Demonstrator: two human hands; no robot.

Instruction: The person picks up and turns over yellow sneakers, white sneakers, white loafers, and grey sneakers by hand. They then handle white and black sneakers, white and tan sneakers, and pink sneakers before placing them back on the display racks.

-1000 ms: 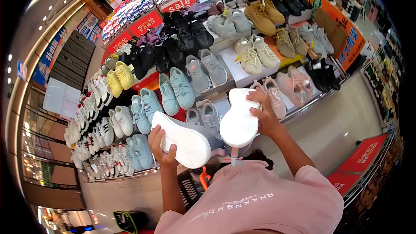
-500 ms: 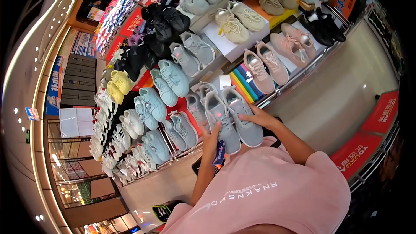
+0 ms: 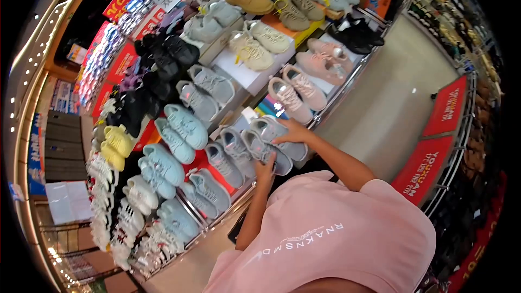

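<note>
Far left: sloped display rack point(image 3: 304, 125) packed with white knit sneakers point(image 3: 138, 195), then pale-blue knit sneakers point(image 3: 184, 125). Left hand point(image 3: 266, 171): grip clenched on the heel of the left grey knit sneaker point(image 3: 260, 151), low at rack front edge. Right hand point(image 3: 293, 132): grip released, palm flat on the right grey knit sneaker point(image 3: 279, 138), touching its mate. Pink sneakers point(image 3: 296, 89) just beyond.

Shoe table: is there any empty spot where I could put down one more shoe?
Hardly. The shoe table is packed, pairs side by side. The left hand and right hand rest on grey sneakers at its front edge. One small bare patch shows between these and the pink sneakers. The floor beside it is open.
</note>
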